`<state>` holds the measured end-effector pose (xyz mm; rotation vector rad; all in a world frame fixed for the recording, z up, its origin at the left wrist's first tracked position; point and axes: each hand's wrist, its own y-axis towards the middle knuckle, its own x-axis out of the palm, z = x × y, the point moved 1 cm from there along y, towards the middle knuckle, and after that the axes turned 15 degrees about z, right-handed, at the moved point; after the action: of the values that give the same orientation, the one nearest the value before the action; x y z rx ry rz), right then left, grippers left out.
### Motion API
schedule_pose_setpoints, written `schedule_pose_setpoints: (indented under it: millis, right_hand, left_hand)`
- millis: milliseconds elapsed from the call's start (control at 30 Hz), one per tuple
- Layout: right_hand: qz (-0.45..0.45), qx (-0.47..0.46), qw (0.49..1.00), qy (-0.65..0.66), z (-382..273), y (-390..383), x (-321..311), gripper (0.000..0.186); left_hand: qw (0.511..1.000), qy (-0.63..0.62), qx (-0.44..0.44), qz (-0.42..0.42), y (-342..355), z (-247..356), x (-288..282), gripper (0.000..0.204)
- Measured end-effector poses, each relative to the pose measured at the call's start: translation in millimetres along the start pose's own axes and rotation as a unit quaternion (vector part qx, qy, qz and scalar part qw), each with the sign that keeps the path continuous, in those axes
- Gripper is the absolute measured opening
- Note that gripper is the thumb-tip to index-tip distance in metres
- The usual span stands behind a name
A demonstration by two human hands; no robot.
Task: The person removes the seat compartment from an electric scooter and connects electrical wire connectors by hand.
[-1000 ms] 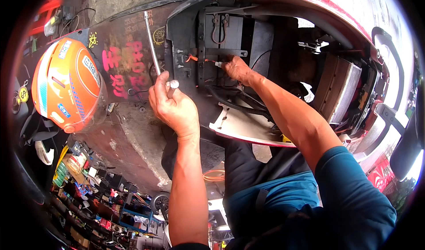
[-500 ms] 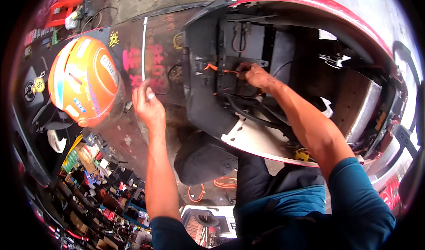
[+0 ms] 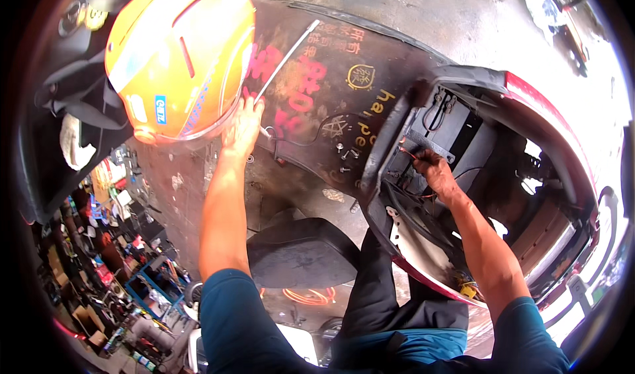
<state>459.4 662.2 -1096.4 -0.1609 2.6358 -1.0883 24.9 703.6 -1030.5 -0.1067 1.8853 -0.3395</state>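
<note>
My left hand [image 3: 241, 122] is on the lower end of a long silver rod tool [image 3: 288, 57], fingers round it, beside an orange helmet [image 3: 175, 56] on a dark painted board [image 3: 334, 53]. A short metal piece [image 3: 266, 133] shows just by that hand. My right hand [image 3: 433, 175] reaches into the open compartment of a red vehicle body [image 3: 553, 116], fingers pinched on a thin red wire [image 3: 408, 151]. Dark cables [image 3: 417, 216] run below that hand, and a flat metal bracket [image 3: 442, 151] is just above it.
Small bolts [image 3: 344, 154] lie on the board. A black padded seat [image 3: 297, 251] is below it. An orange hose [image 3: 307, 297] lies coiled on the floor. Cluttered tools and boxes [image 3: 116, 255] fill the lower left. A white cloth [image 3: 71, 139] is at the left.
My left hand has moved forward and down beside the helmet with the rod tool. The view has swung, shifting the compartment rightward and showing more board. My right hand stays at the red wire.
</note>
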Motion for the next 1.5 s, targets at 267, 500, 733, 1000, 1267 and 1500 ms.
schedule_pose_setpoints:
  millis: [267,500,733,1000,1267,1500]
  right_hand:
    - [0.042,0.034,0.999,0.006,15,11,30,0.011]
    - [0.038,0.046,0.998,0.019,11,8,53,0.01]
    - [0.052,0.034,0.997,-0.034,7,15,33,0.015]
    - [0.061,0.045,0.997,0.028,17,40,10,0.009]
    - [0.08,0.057,0.994,-0.04,27,56,-17,0.01]
    - [0.07,0.041,0.994,-0.07,16,58,-37,0.027]
  left_hand:
    - [0.966,-0.152,-0.121,0.172,15,9,2,0.046]
    - [0.238,-0.847,-0.464,-0.103,-9,146,-41,0.05]
    - [0.51,-0.764,-0.393,0.038,32,172,-65,0.054]
    - [0.59,-0.654,-0.43,0.2,68,215,-44,0.048]
    - [0.708,-0.571,-0.359,0.21,88,228,-56,0.043]
    - [0.486,-0.635,-0.579,0.161,76,142,-55,0.034]
